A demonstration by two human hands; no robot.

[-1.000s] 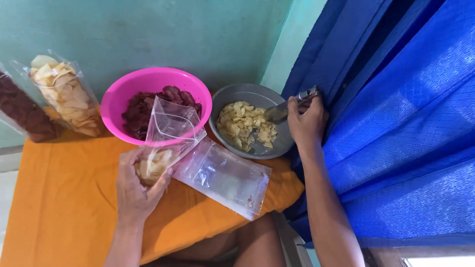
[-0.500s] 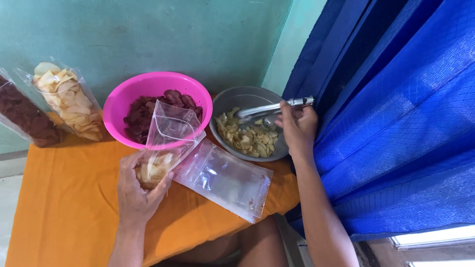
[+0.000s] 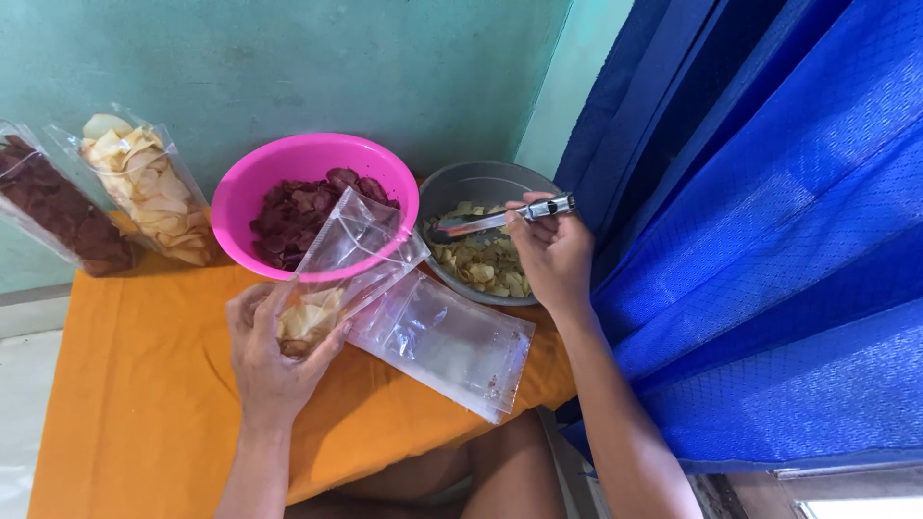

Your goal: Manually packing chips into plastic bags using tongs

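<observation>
Head view: the left hand (image 3: 274, 351) is curled around a clear bag (image 3: 332, 279) with pale chips at its bottom; the fingers hide part of the bag. The right hand (image 3: 550, 252) is closed around metal tongs (image 3: 495, 220) over the grey bowl (image 3: 481, 183) of pale chips. A pink bowl (image 3: 312, 159) of dark chips sits just beside it. Empty clear bags (image 3: 447, 341) lie on the orange tabletop (image 3: 135, 384). Two filled bags (image 3: 144, 187) at the left are partly cut off.
</observation>
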